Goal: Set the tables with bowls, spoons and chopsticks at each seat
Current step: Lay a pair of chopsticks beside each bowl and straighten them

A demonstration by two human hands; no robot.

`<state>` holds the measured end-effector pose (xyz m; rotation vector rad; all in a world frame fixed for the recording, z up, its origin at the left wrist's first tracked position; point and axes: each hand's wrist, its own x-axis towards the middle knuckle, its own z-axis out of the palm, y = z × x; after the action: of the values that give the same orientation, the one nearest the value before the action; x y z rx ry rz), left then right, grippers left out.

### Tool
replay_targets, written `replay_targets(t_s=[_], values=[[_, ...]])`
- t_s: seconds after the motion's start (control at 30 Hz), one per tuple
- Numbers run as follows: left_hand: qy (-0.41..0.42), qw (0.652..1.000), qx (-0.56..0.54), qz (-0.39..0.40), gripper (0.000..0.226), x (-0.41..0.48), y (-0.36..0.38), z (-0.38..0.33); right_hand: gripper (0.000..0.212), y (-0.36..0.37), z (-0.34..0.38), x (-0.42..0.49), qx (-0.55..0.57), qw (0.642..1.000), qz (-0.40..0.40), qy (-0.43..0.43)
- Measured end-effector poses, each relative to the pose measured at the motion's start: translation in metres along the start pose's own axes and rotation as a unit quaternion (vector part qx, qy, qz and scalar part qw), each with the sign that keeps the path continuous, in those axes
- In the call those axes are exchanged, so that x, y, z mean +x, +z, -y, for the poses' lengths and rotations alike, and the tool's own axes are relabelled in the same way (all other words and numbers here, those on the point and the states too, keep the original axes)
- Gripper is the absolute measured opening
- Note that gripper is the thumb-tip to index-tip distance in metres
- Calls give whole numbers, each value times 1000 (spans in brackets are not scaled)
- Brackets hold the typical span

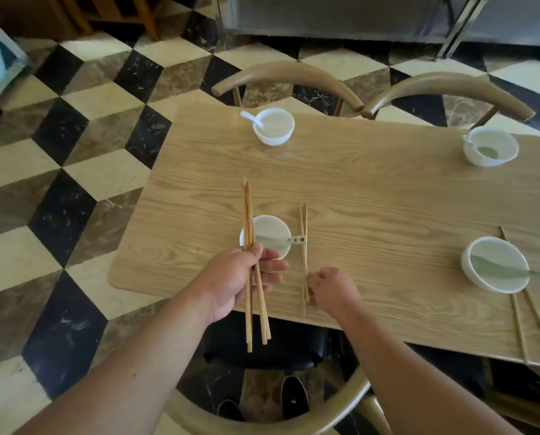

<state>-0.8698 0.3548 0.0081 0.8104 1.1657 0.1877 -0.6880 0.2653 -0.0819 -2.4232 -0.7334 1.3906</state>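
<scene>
A wooden table [372,196] stands on a checkered floor [74,171]. The left hand [234,277] grips a bunch of chopsticks [250,246]. Near the table's front edge, the right hand [331,290] pinches a pair of chopsticks [303,240].

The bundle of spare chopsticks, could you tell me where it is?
In the left hand, the chopstick bundle crosses the near-left bowl.

Four bowls [273,126], four spoons [252,118], three chairs [289,77].

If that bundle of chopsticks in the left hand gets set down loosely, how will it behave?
The chopstick bundle looks stiff, thin and light. Its ends are already splayed below the left hand, so sticks would likely scatter, perhaps roll on the smooth table.
</scene>
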Motion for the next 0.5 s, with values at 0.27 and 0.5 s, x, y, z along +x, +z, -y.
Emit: replay_targets(t_s=[0.27, 0.5], values=[[40, 999, 11, 25, 39, 9, -45, -38, 25, 2, 68, -71, 299, 954, -12, -33], [67, 997, 18, 44, 45, 1, -175, -84, 36, 106, 225, -100, 366, 908, 172, -113]])
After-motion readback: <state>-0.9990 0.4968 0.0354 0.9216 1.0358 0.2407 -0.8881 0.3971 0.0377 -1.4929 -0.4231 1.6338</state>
